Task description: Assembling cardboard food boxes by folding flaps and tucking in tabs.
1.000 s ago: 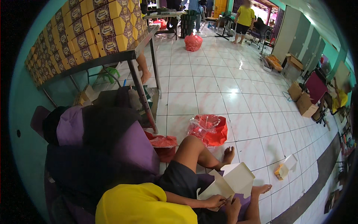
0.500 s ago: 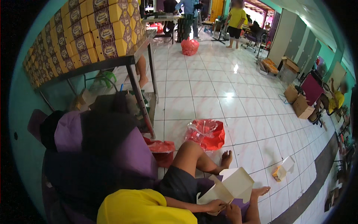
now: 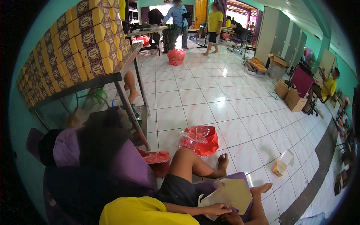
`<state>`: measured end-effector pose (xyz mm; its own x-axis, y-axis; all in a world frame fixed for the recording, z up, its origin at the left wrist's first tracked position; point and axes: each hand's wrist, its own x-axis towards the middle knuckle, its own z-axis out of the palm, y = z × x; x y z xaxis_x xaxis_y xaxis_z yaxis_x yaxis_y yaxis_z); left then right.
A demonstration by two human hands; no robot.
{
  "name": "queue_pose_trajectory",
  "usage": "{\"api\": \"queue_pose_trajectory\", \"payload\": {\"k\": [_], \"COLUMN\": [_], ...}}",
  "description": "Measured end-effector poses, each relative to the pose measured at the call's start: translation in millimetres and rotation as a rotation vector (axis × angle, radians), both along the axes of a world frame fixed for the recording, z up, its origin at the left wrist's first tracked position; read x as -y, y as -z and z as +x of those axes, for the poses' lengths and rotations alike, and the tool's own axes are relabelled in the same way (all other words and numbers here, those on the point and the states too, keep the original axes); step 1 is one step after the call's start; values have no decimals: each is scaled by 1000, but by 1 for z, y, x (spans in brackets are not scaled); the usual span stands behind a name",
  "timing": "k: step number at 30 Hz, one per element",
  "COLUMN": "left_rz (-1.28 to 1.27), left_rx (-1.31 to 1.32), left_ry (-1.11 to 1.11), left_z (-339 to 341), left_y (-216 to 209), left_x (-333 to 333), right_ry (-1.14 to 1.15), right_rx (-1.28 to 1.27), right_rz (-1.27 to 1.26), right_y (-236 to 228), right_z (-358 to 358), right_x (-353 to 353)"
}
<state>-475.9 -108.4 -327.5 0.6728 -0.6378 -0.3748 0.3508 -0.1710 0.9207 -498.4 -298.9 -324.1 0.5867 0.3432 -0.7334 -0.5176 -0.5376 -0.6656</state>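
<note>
An unfolded cardboard box (image 3: pixel 232 195), cream on its inner side, lies across my lap over purple cloth or cushion. My left hand (image 3: pixel 218 209) reaches in from the left, its fingers pinched on the near edge of the cardboard. Close beside it, my right hand (image 3: pixel 232 217) is closed at the same near edge, partly in shadow. The fingers of both hands nearly meet, and a fold of the card is between them. To the right, a small yellow box (image 3: pixel 279 168) stands on the floor with its pale lid raised.
Ahead on the tiles sits an open red plastic bag (image 3: pixel 200 140), with another red bag (image 3: pixel 155 157) nearer. Stacked yellow-and-brown boxes (image 3: pixel 90 41) fill a metal-legged table (image 3: pixel 125 108) at left. Cartons (image 3: pixel 294 101) stand at right. A person in yellow (image 3: pixel 214 22) walks far off.
The box's raised panels have come down flatter over my lap, while both hands stay at its near edge. My view has shifted slightly. The distant person in yellow has turned and stepped.
</note>
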Motion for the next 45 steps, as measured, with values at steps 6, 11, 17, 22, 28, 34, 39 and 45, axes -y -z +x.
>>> {"api": "queue_pose_trajectory", "payload": {"k": [6,11,17,22,28,34,39,45], "left_rz": [283,359,337,470,222,155,-3,-86], "left_rx": [524,611,1012,975,713,-314,-146,-180], "left_ry": [159,214,659,836,833,-110,-406,-477], "left_z": [6,-4,13,52,55,19,-7,26], "left_y": [-10,-62,-92,-32,-17,-25,44,15], "left_x": [3,-10,-35,-40,-43,-15,-12,-31], "right_ry": [-173,-71,36,147,400,357,302,542], "right_rx": [265,260,222,181,213,228,453,473], "right_rz": [247,271,312,311,113,110,139,102], "right_y": [-55,-39,-12,-61,-55,-44,-46,-61], "right_z": [-6,-3,-13,30,18,-26,-41,-35], "right_x": [5,35,76,4,-35,-38,-40,-66]}}
